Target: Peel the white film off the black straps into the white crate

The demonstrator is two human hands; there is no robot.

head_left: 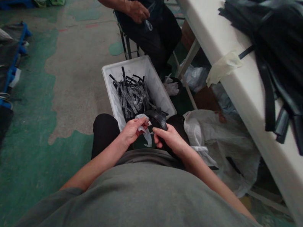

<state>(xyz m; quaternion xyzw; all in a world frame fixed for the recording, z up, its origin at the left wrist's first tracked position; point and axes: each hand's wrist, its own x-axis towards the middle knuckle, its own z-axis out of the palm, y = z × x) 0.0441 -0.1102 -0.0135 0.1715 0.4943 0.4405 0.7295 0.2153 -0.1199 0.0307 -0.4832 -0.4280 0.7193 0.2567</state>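
Note:
Between the fingers of my left hand (132, 130) is a thin, whitish translucent plastic bag (147, 137), its end hanging down. My right hand (173, 138) grips a curved black strap (159, 120), bent in an arc over the near end of a white plastic bin (158, 87). The strap and the plastic are close together; I cannot tell whether they touch. Inside the bin lie many black strips (134, 95), many of them in clear plastic. Both hands are just above my lap, at the bin's near edge.
A co-worker (136, 10) sits beyond the bin, holding clear plastic. The white table (249, 87) at right bears a heap of black straps (296, 48). Beneath it sits a translucent sack (222, 141). Blue pallets (16, 56) with corded goods line the left.

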